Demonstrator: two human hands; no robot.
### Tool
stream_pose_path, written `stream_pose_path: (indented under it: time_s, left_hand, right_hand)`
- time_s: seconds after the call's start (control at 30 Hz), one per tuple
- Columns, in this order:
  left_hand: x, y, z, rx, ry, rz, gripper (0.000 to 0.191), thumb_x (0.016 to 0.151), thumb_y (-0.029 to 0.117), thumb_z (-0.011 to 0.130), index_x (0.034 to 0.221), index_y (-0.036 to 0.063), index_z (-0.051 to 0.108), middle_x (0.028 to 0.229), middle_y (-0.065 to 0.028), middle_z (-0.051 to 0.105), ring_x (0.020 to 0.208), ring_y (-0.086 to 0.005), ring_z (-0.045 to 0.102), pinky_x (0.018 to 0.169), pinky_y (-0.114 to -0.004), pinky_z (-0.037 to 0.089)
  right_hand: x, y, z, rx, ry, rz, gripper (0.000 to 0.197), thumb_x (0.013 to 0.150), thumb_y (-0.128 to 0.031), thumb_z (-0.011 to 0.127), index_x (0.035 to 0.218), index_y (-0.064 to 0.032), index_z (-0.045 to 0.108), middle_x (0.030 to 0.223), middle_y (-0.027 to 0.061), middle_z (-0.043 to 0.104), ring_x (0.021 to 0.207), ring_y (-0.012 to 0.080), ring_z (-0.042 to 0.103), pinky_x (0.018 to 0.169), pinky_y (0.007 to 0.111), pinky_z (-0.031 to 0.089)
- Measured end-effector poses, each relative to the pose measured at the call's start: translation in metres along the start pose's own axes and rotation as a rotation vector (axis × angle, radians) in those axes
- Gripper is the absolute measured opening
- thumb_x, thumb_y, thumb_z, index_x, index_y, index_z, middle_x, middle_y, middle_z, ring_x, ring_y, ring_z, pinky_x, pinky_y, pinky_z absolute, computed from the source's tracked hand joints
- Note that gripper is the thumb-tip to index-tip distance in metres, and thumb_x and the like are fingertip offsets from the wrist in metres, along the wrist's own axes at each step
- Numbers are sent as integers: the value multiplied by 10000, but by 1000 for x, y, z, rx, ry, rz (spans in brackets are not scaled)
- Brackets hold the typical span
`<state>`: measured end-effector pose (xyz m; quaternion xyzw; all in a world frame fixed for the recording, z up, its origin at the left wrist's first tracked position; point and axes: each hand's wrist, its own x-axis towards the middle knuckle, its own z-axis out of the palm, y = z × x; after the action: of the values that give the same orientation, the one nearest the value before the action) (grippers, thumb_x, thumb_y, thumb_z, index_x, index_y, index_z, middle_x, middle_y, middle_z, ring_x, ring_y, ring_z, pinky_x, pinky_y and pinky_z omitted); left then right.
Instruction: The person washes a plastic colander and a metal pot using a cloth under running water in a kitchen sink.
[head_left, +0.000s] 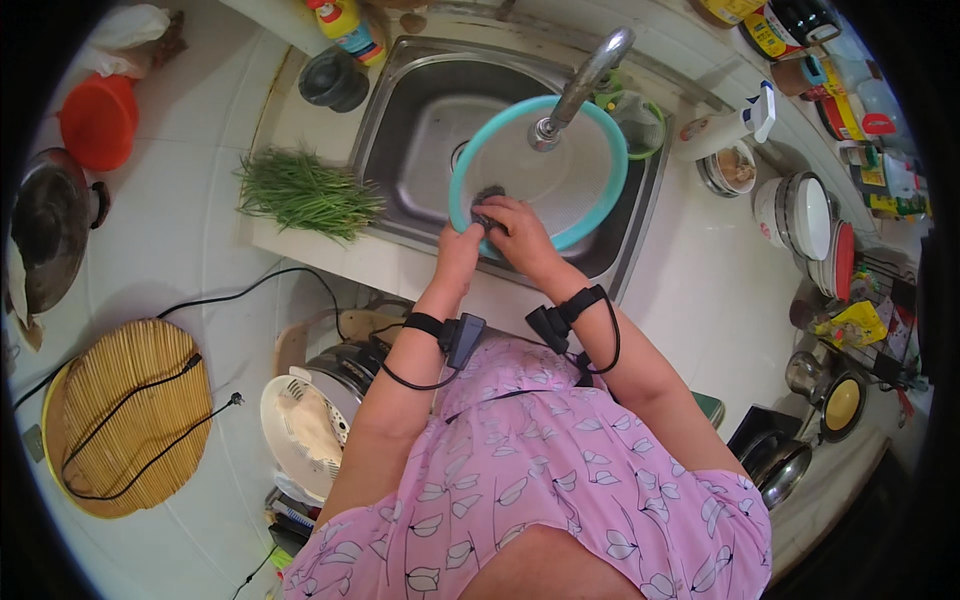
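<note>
A round sieve basket with a teal rim and pale mesh is tilted over the stainless steel sink. My left hand grips the near left part of its rim, with the thumb towards the inside. Under the fingers of my right hand is a dark grey scouring pad, held against the mesh just inside that rim. My fingers hide part of the pad. The curved metal faucet reaches over the basket, and I cannot make out running water.
Left of the sink lies a bunch of green chives, with a dark stone mortar behind it. A green-rimmed strainer stands at the sink's far right corner. Further right are a white spray bottle and stacked bowls.
</note>
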<state>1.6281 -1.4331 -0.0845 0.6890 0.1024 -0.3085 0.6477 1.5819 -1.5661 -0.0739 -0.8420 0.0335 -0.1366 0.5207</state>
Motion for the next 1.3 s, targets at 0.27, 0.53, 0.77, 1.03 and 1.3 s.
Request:
stream_pose_path:
  time_s: [0.27, 0.53, 0.77, 1.03, 1.3]
  left_hand:
    - [-7, 1, 4, -5, 21, 86, 309, 794, 100, 523, 1084, 7, 568, 938, -47, 605, 782, -129, 580, 641, -300, 489]
    - [-15, 10, 6, 48, 61, 214, 310, 796, 78, 513, 1092, -2, 564, 928, -34, 604, 766, -109, 556, 605, -258, 448]
    - [-21, 0, -1, 25, 22, 36, 463, 784, 52, 491, 1243, -12, 497, 1109, -127, 595, 1012, -207, 560, 878, -299, 438]
    - [-39, 29, -7, 383, 151, 205, 646, 774, 68, 477, 1413, 71, 380, 1210, -234, 576, 1024, -327, 609, 881, -365, 461]
    - [-51, 72, -7, 703, 115, 248, 725, 785, 76, 488, 1469, 118, 251, 1201, -249, 577, 999, -423, 591, 846, -444, 468]
  right_hand:
    - [-5, 21, -11, -4, 2, 102, 304, 718, -40, 574, 1005, -8, 673, 1026, 174, 651, 983, 367, 581, 878, 406, 465]
    - [-5, 38, -12, -264, -67, 123, 316, 700, 16, 573, 999, -10, 672, 999, 160, 641, 969, 372, 576, 862, 422, 473]
    - [-4, 6, 10, 154, -10, 86, 295, 699, 18, 572, 977, 2, 669, 1042, 158, 641, 937, 368, 582, 863, 415, 470]
    - [-16, 47, -37, -539, -82, 98, 248, 726, -11, 556, 940, -47, 676, 1103, 71, 625, 971, 328, 557, 829, 398, 497]
    - [-32, 52, -24, -359, -220, -29, 261, 717, -2, 585, 962, -38, 669, 1114, 95, 611, 1008, 320, 557, 872, 382, 478]
